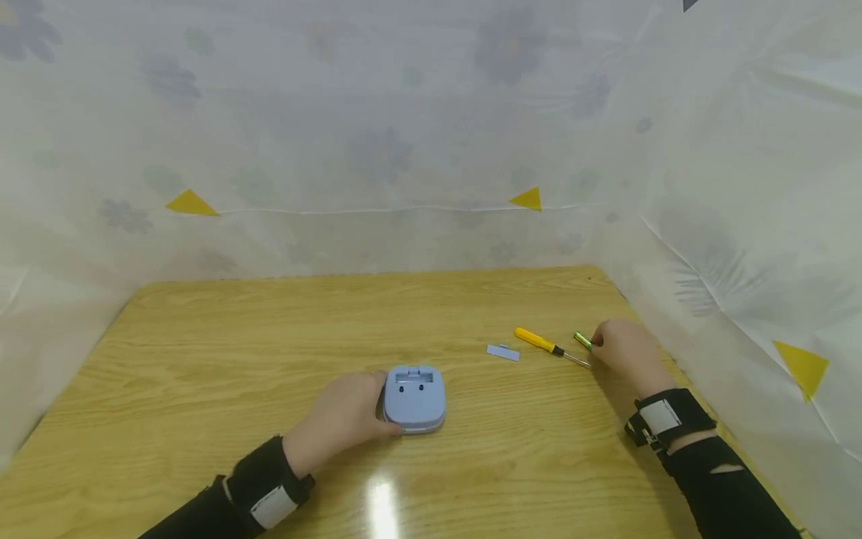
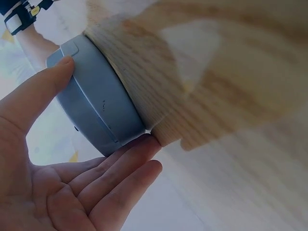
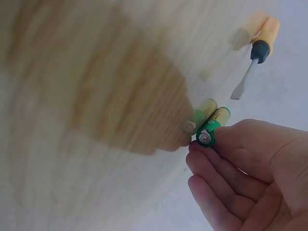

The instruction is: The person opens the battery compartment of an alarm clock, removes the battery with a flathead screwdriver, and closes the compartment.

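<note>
A pale blue rounded-square device stands on the table, its top showing an uncovered battery slot and two dark spots. My left hand grips it from the left; in the left wrist view the thumb presses one side of the device and the fingers touch the opposite side. Over at the right, my right hand pinches a green battery between thumb and fingers. The right wrist view shows the metal end of this battery close to the tabletop, with its reflection beside it.
A screwdriver with a yellow handle lies left of the right hand, its metal shaft pointing toward that hand. Beside it lies a small pale blue cover. Patterned white sheeting hangs behind and beside the wooden table.
</note>
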Available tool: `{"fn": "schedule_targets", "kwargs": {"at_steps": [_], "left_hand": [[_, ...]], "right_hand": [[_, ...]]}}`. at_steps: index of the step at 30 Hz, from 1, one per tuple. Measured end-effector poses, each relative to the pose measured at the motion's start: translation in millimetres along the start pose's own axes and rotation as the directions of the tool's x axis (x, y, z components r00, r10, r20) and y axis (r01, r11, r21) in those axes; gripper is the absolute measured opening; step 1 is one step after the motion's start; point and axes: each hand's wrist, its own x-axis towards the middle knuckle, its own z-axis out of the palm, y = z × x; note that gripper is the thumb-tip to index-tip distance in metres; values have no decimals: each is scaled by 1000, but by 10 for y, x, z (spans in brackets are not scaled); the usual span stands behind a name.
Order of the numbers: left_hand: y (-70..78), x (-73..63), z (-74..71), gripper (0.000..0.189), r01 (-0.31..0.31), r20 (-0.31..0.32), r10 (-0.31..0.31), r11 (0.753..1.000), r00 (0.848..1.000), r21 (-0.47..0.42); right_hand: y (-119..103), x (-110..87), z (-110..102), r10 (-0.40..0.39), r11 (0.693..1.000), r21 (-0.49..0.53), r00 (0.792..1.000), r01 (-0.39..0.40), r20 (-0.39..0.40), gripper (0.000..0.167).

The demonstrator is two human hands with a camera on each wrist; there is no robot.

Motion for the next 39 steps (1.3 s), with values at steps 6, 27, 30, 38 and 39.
{"fn": "schedule_targets", "kwargs": {"at_steps": [6,27,30,38,39], "left_hand": [[6,-1,-15,73,0,2,0,1000,1000,-1],[11,-6,-14,75,11,4,-11,1000,1000,2],[12,-5,-16,75,14,6,-14,1000,1000,-1],[21,-10,-26,76,13,11,-13,1000,1000,-8],[21,-10,-27,76,11,9,-11,1000,1000,-7]], "right_hand": [[7,-4,21,6,1000,-17,1000,-6,-5,9],[-24,-30,29,4,1000,-14,998,-5,-57,15],[-33,-10,37,1,1000,-13,997,-2,-71,15],[-308,30,-84,0,1000,-24,998,-1,-62,18],[-355,41,-97,-7,1000,-30,998,5,-69,18]]}}
